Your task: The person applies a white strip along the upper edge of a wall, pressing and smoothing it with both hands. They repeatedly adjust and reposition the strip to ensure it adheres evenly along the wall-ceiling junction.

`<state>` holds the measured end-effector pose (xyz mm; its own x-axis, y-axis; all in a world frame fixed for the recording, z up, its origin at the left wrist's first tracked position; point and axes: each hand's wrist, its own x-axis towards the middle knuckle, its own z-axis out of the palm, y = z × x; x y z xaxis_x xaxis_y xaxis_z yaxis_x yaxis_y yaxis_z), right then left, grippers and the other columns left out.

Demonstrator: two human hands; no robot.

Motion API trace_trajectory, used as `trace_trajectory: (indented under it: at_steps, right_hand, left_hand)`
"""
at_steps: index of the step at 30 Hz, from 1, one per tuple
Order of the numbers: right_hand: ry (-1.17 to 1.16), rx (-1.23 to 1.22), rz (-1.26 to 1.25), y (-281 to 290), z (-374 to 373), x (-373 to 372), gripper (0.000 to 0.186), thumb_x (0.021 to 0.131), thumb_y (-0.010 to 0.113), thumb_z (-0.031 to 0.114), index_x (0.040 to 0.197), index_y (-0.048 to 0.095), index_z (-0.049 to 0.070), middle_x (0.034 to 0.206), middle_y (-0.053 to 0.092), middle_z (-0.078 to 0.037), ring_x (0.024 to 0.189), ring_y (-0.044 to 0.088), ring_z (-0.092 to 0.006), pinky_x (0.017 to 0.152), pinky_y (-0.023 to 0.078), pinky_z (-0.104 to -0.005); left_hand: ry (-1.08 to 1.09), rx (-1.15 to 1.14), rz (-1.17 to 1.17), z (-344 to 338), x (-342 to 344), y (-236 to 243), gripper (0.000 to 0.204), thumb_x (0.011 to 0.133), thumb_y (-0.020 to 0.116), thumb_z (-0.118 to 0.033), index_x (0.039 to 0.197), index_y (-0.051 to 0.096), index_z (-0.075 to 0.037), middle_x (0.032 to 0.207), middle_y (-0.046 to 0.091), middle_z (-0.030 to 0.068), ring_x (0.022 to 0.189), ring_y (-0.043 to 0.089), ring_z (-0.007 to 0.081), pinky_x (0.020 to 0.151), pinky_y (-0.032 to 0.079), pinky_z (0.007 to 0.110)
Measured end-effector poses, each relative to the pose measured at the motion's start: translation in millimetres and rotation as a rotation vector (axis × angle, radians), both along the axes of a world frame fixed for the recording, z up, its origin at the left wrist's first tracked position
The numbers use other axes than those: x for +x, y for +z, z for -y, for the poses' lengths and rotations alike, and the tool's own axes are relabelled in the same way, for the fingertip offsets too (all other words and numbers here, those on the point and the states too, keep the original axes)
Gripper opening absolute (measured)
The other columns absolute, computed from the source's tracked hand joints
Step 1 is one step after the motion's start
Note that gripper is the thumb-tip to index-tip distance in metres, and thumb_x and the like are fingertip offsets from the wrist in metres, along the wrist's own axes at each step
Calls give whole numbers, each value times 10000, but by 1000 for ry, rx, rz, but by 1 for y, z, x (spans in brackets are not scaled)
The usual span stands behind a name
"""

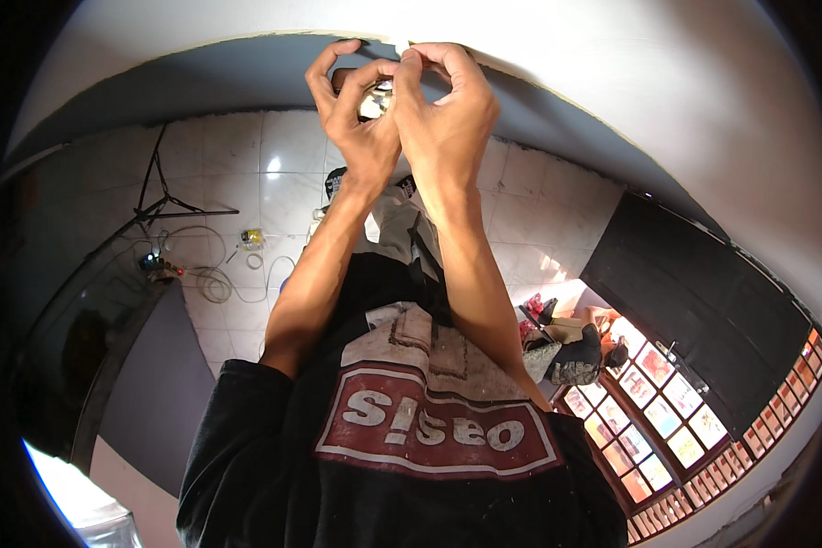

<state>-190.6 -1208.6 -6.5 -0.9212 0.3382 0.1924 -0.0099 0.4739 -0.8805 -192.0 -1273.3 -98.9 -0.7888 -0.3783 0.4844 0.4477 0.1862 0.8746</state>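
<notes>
My two hands are raised close together at the wall, where a white upper part meets a grey band (pixel 247 78). My left hand (pixel 361 119) curls around a shiny, cream-and-gold round thing (pixel 375 99) that looks like a tape roll; my fingers cover part of it. Its fingertips reach toward the border line. Beside it, my right hand (pixel 452 114) pinches thumb against forefinger at a small pale strip (pixel 403 46) on the wall's border. The strip's exact kind is hard to make out. A thin yellowish edge (pixel 566 91) runs along the border.
White floor tiles (pixel 283 146) lie below. At left are a black tripod stand (pixel 163 205), coiled cables (pixel 215 283) and a small yellow item (pixel 251 239). A black door panel (pixel 694 301), a paned window (pixel 667 411) and piled belongings (pixel 571 352) are at right.
</notes>
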Motion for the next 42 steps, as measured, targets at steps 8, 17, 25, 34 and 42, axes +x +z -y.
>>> trace_trajectory:
  at_steps: [8,17,25,34,42]
  right_hand:
    - [106,300,-99,-1,-15,1,88,905,746,45,964,727,-16,876,759,-120,794,741,-224,742,563,-325]
    - [173,284,-67,-3,-28,0,102,896,768,39,959,710,-16,847,743,-95,631,711,-172,531,541,-293]
    - [223,310,-38,-1,-32,1,127,888,764,46,956,668,1,842,718,-90,628,685,-205,544,534,-326]
    - [242,295,-90,-2,-44,6,119,879,760,2,964,681,-20,921,744,-96,635,709,-163,518,540,-284]
    - [224,289,-66,3,-47,10,129,865,772,15,965,694,-10,930,753,-103,739,728,-198,631,566,-305]
  left_hand:
    - [-114,303,270,3,19,7,183,939,755,-82,1110,716,-28,1102,704,90,766,646,104,632,537,253]
    - [-470,883,694,4,4,21,311,1034,680,-312,1132,733,-22,936,699,16,666,601,50,536,499,239]
    - [-607,1075,826,8,-3,23,286,1035,643,-349,1126,701,-84,952,676,3,790,634,106,629,499,300]
    - [-708,1212,830,4,-3,29,303,1026,644,-376,1118,700,-93,936,677,8,752,630,117,596,472,295]
    - [-684,1184,851,-5,-2,30,264,1009,667,-343,1099,703,-97,873,664,-16,751,619,99,613,459,292]
